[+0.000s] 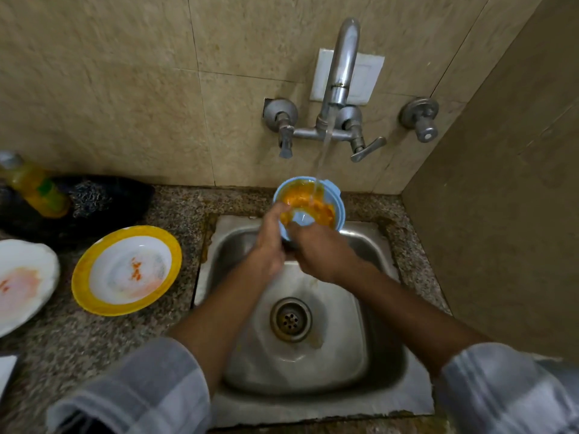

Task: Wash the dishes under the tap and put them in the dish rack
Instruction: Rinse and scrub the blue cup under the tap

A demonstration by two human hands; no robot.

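Note:
A light blue bowl smeared inside with orange food is held tilted over the far edge of the steel sink. Water runs from the tap into the bowl. My left hand grips the bowl's near left rim. My right hand holds the bowl from below and right, its fingertips inside the bowl. On the counter to the left lie a yellow-rimmed plate with orange stains and a white plate, also stained.
A yellow bottle of dish liquid and a steel scrubber lie on a dark cloth at the back left. A tiled wall rises behind the sink and a side wall closes the right. No dish rack is in view.

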